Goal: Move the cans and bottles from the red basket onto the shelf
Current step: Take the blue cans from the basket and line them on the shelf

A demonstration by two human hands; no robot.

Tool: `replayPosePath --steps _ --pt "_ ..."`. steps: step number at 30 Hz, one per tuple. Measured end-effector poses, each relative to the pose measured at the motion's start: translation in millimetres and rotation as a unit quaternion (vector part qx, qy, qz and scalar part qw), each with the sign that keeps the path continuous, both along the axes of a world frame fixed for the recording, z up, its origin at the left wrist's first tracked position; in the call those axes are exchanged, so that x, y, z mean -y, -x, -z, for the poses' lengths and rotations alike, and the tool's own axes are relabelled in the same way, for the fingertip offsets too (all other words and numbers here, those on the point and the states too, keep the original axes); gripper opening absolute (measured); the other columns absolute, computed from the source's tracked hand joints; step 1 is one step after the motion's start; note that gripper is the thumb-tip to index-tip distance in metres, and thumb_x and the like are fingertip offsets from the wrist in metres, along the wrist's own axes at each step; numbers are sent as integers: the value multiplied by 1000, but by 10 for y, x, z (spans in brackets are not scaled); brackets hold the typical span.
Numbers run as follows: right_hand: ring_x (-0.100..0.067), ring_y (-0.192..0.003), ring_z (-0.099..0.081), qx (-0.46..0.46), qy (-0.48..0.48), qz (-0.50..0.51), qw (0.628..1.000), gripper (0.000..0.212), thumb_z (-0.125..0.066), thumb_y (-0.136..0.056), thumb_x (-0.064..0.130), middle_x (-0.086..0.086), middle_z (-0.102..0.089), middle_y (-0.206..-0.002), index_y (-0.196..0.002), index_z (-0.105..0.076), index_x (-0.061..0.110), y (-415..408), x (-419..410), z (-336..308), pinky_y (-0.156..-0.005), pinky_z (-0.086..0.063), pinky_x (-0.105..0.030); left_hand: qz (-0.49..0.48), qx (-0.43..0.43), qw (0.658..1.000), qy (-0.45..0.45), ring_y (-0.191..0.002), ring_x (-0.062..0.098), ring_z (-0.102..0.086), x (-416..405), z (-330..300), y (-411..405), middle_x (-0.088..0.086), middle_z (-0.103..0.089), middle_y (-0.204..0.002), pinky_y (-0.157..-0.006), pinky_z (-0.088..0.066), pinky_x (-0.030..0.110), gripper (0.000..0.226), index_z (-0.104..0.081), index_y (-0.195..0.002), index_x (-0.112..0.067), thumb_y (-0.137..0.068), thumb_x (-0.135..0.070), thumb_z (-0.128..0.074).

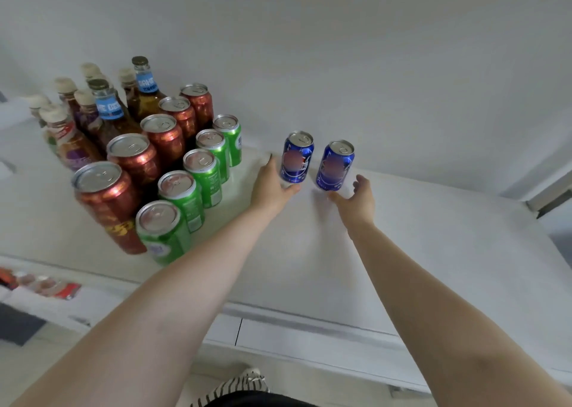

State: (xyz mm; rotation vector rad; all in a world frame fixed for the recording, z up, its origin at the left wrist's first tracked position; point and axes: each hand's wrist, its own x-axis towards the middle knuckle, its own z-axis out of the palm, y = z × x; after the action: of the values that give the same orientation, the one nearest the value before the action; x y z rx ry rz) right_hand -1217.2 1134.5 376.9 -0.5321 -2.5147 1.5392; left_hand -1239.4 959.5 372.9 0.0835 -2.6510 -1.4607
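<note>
Blue aluminium, two cans, head view — left blue can and right blue can stand upright and slightly apart on the white shelf, near the wall and to the right of the stocked rows. Handling, as a judgement: thin-walled and smooth, rigid if full but easily dented, likely slippery; best taken round the middle of the body, not by the rim. Left hand: arm stretched forward, fingers relaxed and spread beside the left blue can's lower wall, thumb under its base edge, touching or just off it — not gripping. Right hand: arm likewise extended, fingers loosely curved, released, just below and right of the right blue can, holding nothing. Other stock on the shelf: green cans in a row, red cans beside them, brown bottles behind, all upright. Red basket not in view.
</note>
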Motion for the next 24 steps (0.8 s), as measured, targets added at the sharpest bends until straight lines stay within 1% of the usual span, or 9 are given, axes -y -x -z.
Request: replayPosePath --steps 4,7,11,13,15,18,19,22,24 --pt "-21 -124 -50 -55 -84 -72 992 63 -71 -82 21 -5 -51 -137 -137 -43 15 -525 109 -137 -91 -41 -27 -25 -10 999 46 -127 27 -49 80 -103 -738 11 -51 -137 -102 -39 34 65 -42 -139 -9 -82 -24 -70" --pt "-18 -125 -49 -85 -140 -164 973 61 -70 -82 25 -1 -51 -137 -137 -45 18 -979 322 -226 -96 -43 -30 -57 -35 996 56 -121 22 -54 212 -139 -1468 5 -58 -131 -99 -41 32 54 -49 -133 -13 -83 -22 -68" --pt "-21 -124 -49 -128 -173 -294 931 55 -68 -83 23 -3 -54 -134 -134 -50 16 -1644 757 -253 -99 -42 -32 -133 -61 988 49 -117 19 -56 539 -100 -2578 2 -62 -125 -99 -42 30 45 -55 -128 -13 -84 -19 -66" --pt "-22 -124 -49 -143 -178 -354 907 54 -67 -83 22 -3 -55 -133 -134 -51 16 -1967 1024 -231 -100 -41 -31 -185 -42 980 54 -115 16 -56 782 -65 -3083 -1 -61 -123 -94 -41 26 45 -55 -129 -17 -85 -22 -65" --pt "-22 -123 -50 -143 -191 -412 879 52 -66 -83 23 -2 -55 -133 -133 -52 18 -2269 1327 -185 -99 -41 -30 -229 -3 970 85 -120 17 -53 1062 -9 -3544 -1 -58 -129 -92 -37 24 46 -53 -132 -21 -87 -27 -63" --pt "-15 -113 -54 -112 -201 -480 847 48 -65 -83 23 1 -55 -131 -130 -53 24 -2708 1823 -54 -92 -43 -27 -275 63 951 125 -131 21 -45 1479 147 -4230 2 -49 -142 -103 -33 28 55 -44 -140 -23 -88 -28 -62" --pt "-14 -113 -54 -104 -211 -504 831 49 -66 -84 25 1 -54 -133 -131 -52 24 -2865 1986 4 -92 -45 -28 -287 80 945 137 -132 22 -44 1607 200 -4459 3 -48 -144 -105 -32 29 57 -42 -142 -23 -88 -28 -62" --pt "-20 -127 -46 -91 -235 -581 774 57 -64 -85 31 -1 -49 -140 -138 -46 21 -3370 2483 199 -101 -41 -35 -333 128 923 142 -132 24 -43 1980 372 -5158 4 -47 -144 -105 -34 32 58 -42 -142 -22 -88 -29 -62" --pt "-23 -129 -44 -93 -232 -623 741 58 -64 -85 32 -3 -49 -140 -138 -45 18 -3756 2838 328 -104 -38 -36 -370 151 907 131 -133 24 -42 2230 467 -5682 3 -47 -144 -105 -34 31 58 -42 -143 -22 -88 -30 -62"
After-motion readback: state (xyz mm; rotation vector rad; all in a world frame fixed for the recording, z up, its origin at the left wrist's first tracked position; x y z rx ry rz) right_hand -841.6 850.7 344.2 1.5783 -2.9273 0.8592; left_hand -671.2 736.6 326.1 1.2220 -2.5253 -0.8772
